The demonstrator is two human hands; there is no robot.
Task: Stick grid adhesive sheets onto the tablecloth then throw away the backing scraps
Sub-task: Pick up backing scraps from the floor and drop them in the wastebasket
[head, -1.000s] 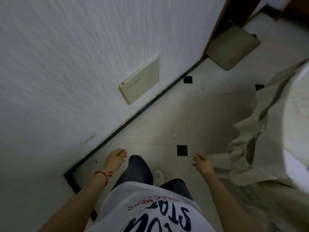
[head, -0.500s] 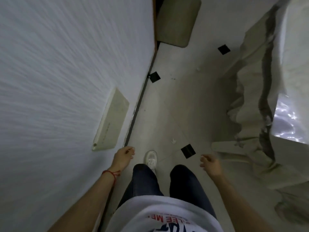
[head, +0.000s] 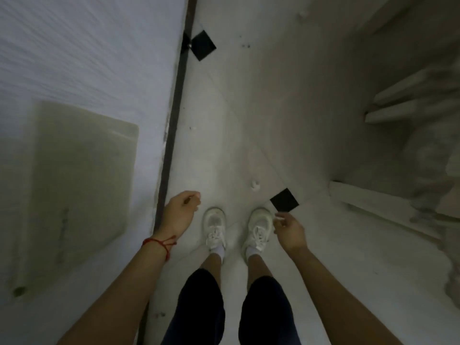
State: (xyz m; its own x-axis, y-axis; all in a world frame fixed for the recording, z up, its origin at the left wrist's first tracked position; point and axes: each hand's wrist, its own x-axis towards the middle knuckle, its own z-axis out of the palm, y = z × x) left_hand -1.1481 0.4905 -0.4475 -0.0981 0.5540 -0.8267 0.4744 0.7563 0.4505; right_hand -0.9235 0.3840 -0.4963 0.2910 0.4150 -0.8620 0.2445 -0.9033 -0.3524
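I am looking straight down at my legs and white shoes (head: pixel 214 227) on a pale tiled floor. My left hand (head: pixel 180 212), with a red string at the wrist, hangs by the wall's base with its fingers curled in; nothing shows in it. My right hand (head: pixel 290 231) hovers beside my right shoe, thumb and fingers pinched on a small white backing scrap (head: pixel 279 216). The pale tablecloth (head: pixel 423 155) hangs in blurred folds at the right. No grid adhesive sheet is in view.
A white textured wall (head: pixel 87 46) with a cream panel (head: pixel 79 185) fills the left, ending in a dark skirting strip (head: pixel 174 115). Black diamond tiles (head: pixel 284 200) dot the floor. A tiny white crumb (head: pixel 255 186) lies ahead of my shoes.
The view has swung downward and turned along the wall; both feet now stand side by side. The tablecloth has slid to the right edge. My hands keep about the same pose.
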